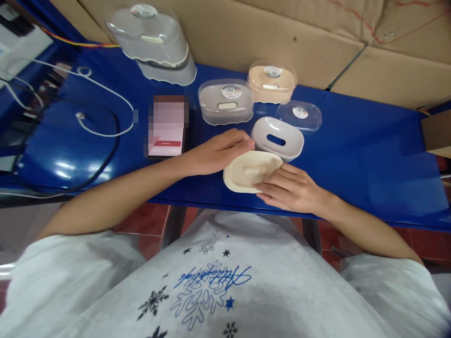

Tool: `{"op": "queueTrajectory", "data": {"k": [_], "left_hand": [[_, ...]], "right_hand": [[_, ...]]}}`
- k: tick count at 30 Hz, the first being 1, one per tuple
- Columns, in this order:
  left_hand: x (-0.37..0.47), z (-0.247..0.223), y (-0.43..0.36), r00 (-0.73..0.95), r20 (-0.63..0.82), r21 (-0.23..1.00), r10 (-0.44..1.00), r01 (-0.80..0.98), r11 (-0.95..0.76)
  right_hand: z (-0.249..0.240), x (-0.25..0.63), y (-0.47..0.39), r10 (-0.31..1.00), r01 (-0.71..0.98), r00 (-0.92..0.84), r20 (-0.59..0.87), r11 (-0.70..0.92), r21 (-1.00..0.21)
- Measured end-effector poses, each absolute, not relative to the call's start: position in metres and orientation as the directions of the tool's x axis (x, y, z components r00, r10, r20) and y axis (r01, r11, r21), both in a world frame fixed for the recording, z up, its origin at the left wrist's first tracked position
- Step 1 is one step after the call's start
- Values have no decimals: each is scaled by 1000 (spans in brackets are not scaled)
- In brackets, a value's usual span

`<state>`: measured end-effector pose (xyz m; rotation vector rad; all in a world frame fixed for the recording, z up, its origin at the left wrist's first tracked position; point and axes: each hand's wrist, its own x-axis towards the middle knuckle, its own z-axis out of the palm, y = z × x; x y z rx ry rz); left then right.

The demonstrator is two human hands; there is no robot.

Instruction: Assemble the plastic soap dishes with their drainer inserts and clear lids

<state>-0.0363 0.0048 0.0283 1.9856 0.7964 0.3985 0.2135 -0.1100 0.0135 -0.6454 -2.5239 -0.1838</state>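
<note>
A cream-coloured oval plastic lid [239,176] is tilted up near the table's front edge, its hollow inner side facing me. My right hand [291,188] grips it by the right side, fingers on the inner face and thumb at the lower edge. My left hand [230,148] is at the lid's upper left edge, fingers curled together; whether they pinch the rim is hidden. Just beyond stands a pale grey oval tissue box [260,141] with a slot in its top, close to my left fingertips. Behind it lies a clear plastic cover [313,119] with a round sticker.
A grey box under a clear cover [225,112] and a peach one [271,89] stand behind. Larger grey boxes [165,70] are stacked at back left. A phone [165,124] and a white cable [105,134] lie left on the blue table [359,155]. Cardboard [398,75] lines the back.
</note>
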Motion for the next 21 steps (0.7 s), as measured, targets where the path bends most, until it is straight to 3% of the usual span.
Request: {"op": "queueTrajectory", "data": {"k": [5, 8, 12, 15, 21], "left_hand": [[-41, 33, 7, 765, -289, 938, 575, 346, 11], [-44, 31, 12, 744, -400, 916, 534, 342, 210], [-48, 26, 21, 702, -480, 877, 526, 384, 288], [-48, 26, 23, 701, -509, 861, 500, 408, 303], [-44, 28, 22, 697, -527, 848, 486, 391, 357]], "right_hand": [[15, 217, -110, 394, 474, -718, 574, 881, -11], [12, 228, -101, 526, 577, -586, 616, 805, -138], [8, 244, -84, 746, 736, -339, 573, 589, -333], [2, 252, -73, 824, 818, -337, 455, 496, -292], [-4, 257, -68, 835, 851, -440, 329, 505, -145]]}}
